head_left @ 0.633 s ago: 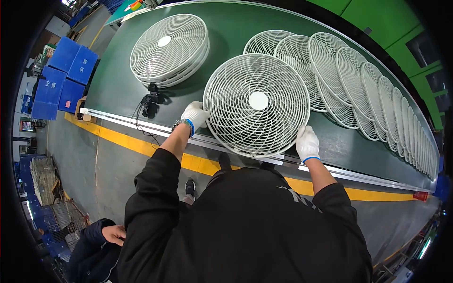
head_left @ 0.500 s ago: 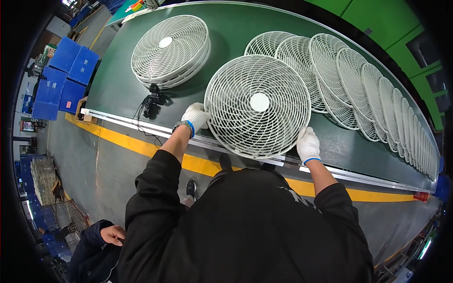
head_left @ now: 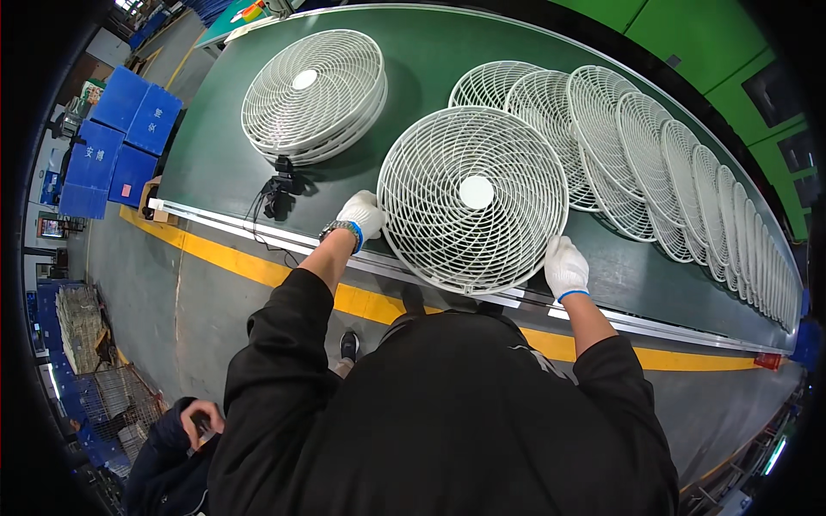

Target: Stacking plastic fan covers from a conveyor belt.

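A round white fan grille (head_left: 476, 192) with spiralling ribs and a solid centre disc is before me, over the near edge of the green table (head_left: 422, 47). In a white glove, my left hand (head_left: 362, 215) grips its left rim. My right hand (head_left: 566, 267), gloved too, closes on the lower right rim. Both hands' fingertips are partly hidden by the rim. At the left lies a stack of similar grilles (head_left: 310, 95). To the right, a long row of overlapping grilles (head_left: 637, 150) leans along the table.
A small black device (head_left: 280, 182) with a cable lies near the table's front edge. Blue boxes (head_left: 120, 142) stand at the far left. Green cabinets (head_left: 718, 69) rise behind the table. Another person's hand (head_left: 201, 421) shows at the lower left, above a dark sleeve.
The held grille and both my hands sit slightly lower in the picture, with the whole table shifted a little likewise. The other person's hand has risen and changed its pose.
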`<action>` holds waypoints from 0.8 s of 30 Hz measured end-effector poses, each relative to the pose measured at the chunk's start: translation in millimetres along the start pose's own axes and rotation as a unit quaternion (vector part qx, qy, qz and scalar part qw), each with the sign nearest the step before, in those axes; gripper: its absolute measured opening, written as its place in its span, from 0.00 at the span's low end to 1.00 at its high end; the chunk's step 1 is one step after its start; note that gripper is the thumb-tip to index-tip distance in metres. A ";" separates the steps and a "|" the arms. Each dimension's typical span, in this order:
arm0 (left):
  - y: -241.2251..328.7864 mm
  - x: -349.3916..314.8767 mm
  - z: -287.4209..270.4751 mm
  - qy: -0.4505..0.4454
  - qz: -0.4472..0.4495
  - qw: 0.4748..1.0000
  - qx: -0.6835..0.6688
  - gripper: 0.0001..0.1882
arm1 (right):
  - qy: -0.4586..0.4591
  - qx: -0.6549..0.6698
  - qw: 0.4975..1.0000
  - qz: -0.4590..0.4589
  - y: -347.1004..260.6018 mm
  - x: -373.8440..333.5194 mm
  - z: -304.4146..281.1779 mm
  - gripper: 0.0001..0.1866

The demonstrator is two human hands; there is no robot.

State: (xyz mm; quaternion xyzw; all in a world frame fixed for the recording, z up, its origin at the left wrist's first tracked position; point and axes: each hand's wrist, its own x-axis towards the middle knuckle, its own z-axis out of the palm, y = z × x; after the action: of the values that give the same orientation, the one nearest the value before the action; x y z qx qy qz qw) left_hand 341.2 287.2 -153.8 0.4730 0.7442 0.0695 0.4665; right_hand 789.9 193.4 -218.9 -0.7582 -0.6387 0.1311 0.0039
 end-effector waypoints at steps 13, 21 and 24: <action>5.7 6.8 -7.4 0.088 -0.006 0.980 -0.178 0.36 | -0.067 0.690 0.701 0.168 -1.8 35.2 -17.8 0.26; -7.0 22.6 -15.5 -0.106 0.007 0.939 -0.326 0.30 | 0.099 0.586 0.802 0.054 -25.6 22.2 -54.7 0.30; -1.6 13.0 -30.4 -0.160 0.038 0.891 -0.423 0.31 | 0.170 0.579 0.797 0.008 -43.1 6.6 -107.2 0.30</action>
State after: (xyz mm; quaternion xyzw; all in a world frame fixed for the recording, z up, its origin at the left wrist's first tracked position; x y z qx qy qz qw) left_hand 315.5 306.6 -146.0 0.2639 0.5412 0.3185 0.7321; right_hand 771.0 225.1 -109.2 -0.6297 -0.4262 0.3454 0.5500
